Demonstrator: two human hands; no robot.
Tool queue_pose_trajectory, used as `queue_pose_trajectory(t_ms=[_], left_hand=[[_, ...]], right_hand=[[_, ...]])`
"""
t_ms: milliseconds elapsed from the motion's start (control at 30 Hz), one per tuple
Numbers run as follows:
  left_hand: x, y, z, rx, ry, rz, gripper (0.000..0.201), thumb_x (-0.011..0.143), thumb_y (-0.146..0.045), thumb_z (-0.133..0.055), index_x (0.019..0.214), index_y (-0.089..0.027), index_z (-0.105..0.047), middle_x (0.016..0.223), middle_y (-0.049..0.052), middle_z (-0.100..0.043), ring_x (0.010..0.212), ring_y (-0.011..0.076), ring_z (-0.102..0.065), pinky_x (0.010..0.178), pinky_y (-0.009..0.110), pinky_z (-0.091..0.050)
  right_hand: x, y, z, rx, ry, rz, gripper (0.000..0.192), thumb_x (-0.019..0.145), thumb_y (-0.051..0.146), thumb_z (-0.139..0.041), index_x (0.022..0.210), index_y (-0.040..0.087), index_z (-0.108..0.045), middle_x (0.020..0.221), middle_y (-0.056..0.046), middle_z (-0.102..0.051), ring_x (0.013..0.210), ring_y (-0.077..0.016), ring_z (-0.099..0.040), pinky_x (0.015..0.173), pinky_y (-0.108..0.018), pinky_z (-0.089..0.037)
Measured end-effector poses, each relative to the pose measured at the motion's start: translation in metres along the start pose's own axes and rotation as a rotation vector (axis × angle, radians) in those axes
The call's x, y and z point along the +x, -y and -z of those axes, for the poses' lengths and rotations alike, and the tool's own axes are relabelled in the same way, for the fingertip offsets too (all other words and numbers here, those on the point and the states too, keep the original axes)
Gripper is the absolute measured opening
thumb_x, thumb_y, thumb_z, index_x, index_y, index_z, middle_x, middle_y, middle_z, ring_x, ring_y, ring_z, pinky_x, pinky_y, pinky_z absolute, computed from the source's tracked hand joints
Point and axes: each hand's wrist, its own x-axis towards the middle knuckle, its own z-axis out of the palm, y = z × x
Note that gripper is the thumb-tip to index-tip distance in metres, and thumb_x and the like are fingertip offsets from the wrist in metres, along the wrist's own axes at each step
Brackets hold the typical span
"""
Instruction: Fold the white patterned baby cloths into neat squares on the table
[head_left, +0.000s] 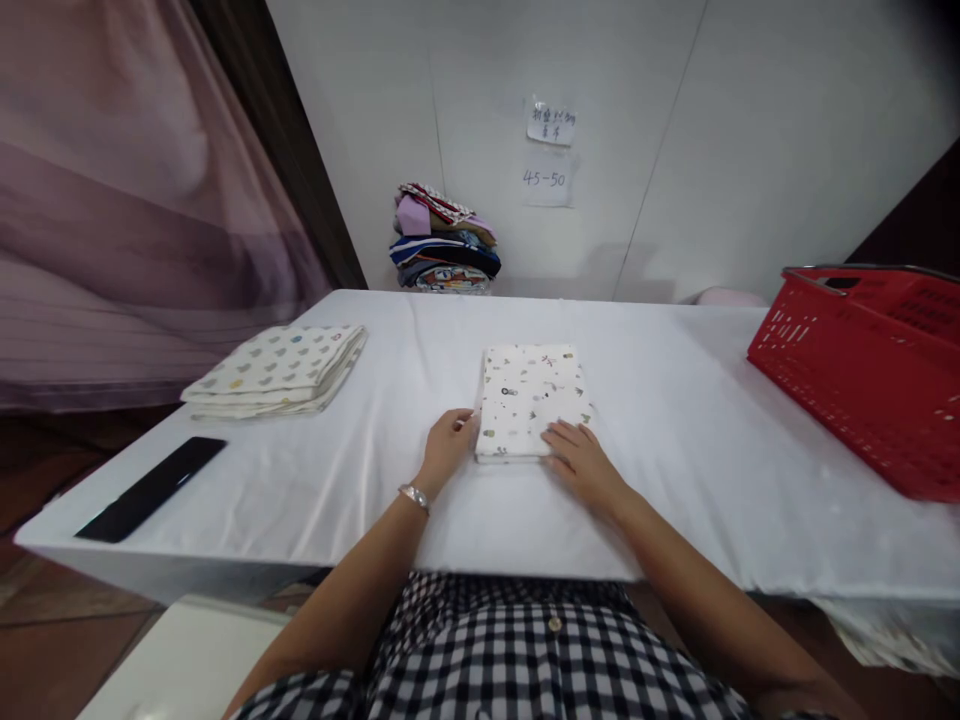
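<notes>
A neatly folded white cloth (529,400) with small scattered prints lies flat in the middle of the white-covered table. My right hand (581,460) rests on its near right corner, fingers stretched out and palm down. Beside the cloth's left edge is my left hand (448,445), fingers loosely bent and their tips at or close to the edge; it grips nothing that I can see. A silver bracelet (415,497) circles my left wrist. Further left lies a thicker folded cloth (281,370) with grey, yellow and blue motifs.
A black phone-like slab (154,490) lies at the table's left front. On the right stands a red plastic basket (862,380). Piled folded fabrics (446,240) sit beyond the back edge, against a wall with paper signs (550,150). A purple curtain (135,200) hangs at left.
</notes>
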Motion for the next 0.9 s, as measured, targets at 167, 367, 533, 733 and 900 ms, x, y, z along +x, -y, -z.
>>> queue_pose_trajectory(t_ms=[167, 367, 533, 733, 900], left_hand=[[-0.03, -0.008, -0.001, 0.247, 0.01, -0.49, 0.03, 0.087, -0.037, -0.049, 0.11, -0.022, -0.06, 0.115, 0.006, -0.06, 0.11, 0.021, -0.051, 0.095, 0.036, -0.042], [-0.027, -0.02, -0.001, 0.372, 0.121, -0.523, 0.029, 0.091, -0.037, -0.041, 0.088, -0.022, -0.066, 0.096, 0.004, -0.066, 0.096, 0.0197, -0.055, 0.087, 0.038, -0.043], [-0.005, -0.04, -0.008, 0.358, 0.075, -0.544, 0.031, 0.092, -0.037, -0.039, 0.097, -0.023, -0.065, 0.106, 0.005, -0.065, 0.106, 0.0205, -0.054, 0.096, 0.04, -0.039], [0.012, -0.029, -0.033, 0.445, 0.139, -0.451, 0.042, 0.088, -0.04, -0.046, 0.123, -0.017, -0.052, 0.139, 0.012, -0.044, 0.135, 0.0279, -0.03, 0.108, 0.048, -0.029], [0.012, -0.009, -0.04, 0.375, 0.133, -0.44, 0.043, 0.088, -0.04, -0.045, 0.123, -0.017, -0.052, 0.141, 0.011, -0.042, 0.137, 0.0268, -0.026, 0.109, 0.046, -0.031]], right_hand=[[-0.001, -0.003, -0.001, -0.078, 0.035, 0.039, 0.043, 0.089, 0.029, -0.044, 0.131, 0.022, -0.05, 0.141, -0.009, -0.044, 0.133, -0.024, -0.034, 0.111, -0.048, -0.018], [-0.011, -0.012, 0.001, -0.059, -0.014, 0.003, 0.042, 0.09, 0.031, -0.045, 0.131, 0.026, -0.049, 0.141, -0.007, -0.044, 0.133, -0.0238, -0.033, 0.111, -0.051, -0.018], [-0.008, -0.017, 0.006, -0.035, -0.008, -0.025, 0.044, 0.088, 0.033, -0.047, 0.132, 0.025, -0.049, 0.141, -0.007, -0.044, 0.133, -0.0239, -0.034, 0.111, -0.051, -0.018], [0.031, -0.013, 0.01, 0.034, -0.056, -0.027, 0.046, 0.088, 0.035, -0.046, 0.133, 0.024, -0.048, 0.141, -0.007, -0.044, 0.134, -0.0247, -0.034, 0.11, -0.048, -0.024], [0.085, -0.016, -0.001, -0.01, 0.03, 0.004, 0.047, 0.086, 0.027, -0.047, 0.132, 0.017, -0.049, 0.14, -0.011, -0.044, 0.133, -0.0248, -0.034, 0.11, -0.043, -0.027]])
